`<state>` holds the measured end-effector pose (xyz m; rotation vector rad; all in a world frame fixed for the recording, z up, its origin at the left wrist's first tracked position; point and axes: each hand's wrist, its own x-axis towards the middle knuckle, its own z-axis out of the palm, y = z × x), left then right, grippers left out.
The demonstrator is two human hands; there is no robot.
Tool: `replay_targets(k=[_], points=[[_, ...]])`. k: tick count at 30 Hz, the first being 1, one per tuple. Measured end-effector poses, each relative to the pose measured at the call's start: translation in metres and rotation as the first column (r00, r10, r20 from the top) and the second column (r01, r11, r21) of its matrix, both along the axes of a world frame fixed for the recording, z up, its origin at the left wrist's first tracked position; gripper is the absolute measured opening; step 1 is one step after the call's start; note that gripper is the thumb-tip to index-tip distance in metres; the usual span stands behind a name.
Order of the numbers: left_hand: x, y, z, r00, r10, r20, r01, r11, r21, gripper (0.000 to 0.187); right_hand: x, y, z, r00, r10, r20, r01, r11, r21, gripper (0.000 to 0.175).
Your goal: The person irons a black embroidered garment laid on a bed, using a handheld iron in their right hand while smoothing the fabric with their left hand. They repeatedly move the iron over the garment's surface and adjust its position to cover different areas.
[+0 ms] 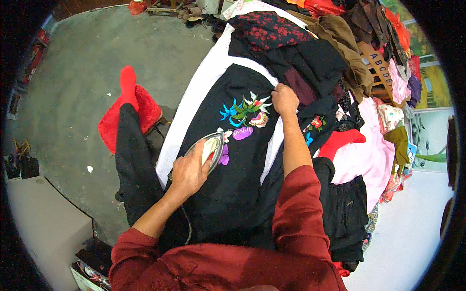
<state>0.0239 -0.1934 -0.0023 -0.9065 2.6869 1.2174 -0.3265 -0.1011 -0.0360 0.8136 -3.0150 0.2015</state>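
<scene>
My left hand (189, 171) grips the handle of an electric iron (219, 147), which rests on a black embroidered cloth (211, 196). Beside the iron runs the cloth's floral embroidery (243, 133), in purple, blue, green and white. With curled fingers, my right hand (285, 99) holds the right edge of the same cloth, near the flowers. Beneath it lies a white cloth (196, 98), showing along the left side and in a strip below my right hand. The iron's cord (188, 223) trails down towards my lap.
Heaped clothes lie at the right, including a pink garment (371, 145) and brown trousers (335, 40). My leg in a red sock (127, 83) rests over a stool with a red cushion (149, 109). A beige box-like surface (47, 218) stands lower left on the concrete floor (80, 72).
</scene>
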Motion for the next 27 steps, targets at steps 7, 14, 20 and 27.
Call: replay_targets(k=[7, 14, 20, 27], points=[[0.001, -0.003, -0.002, 1.0, -0.007, 0.0, 0.007, 1.0, -0.01, 0.062, 0.0, 0.012, -0.009, 0.992, -0.117, -0.042, 0.12, 0.991, 0.062, 0.023], [-0.003, -0.008, -0.001, 0.998, -0.034, 0.054, 0.032, 0.999, 0.034, 0.066, 0.007, 0.01, -0.006, 0.992, -0.093, 0.081, 0.1, 0.991, -0.088, 0.041], [-0.001, -0.009, -0.003, 0.999, -0.019, 0.025, 0.018, 0.999, 0.045, 0.068, 0.012, -0.007, 0.002, 0.998, -0.001, 0.065, -0.003, 0.998, 0.065, 0.037], [0.0, -0.01, -0.006, 0.999, -0.024, 0.045, 0.022, 0.998, 0.057, 0.067, 0.0, -0.014, -0.017, 0.988, 0.046, -0.151, -0.05, 0.999, -0.021, 0.018]])
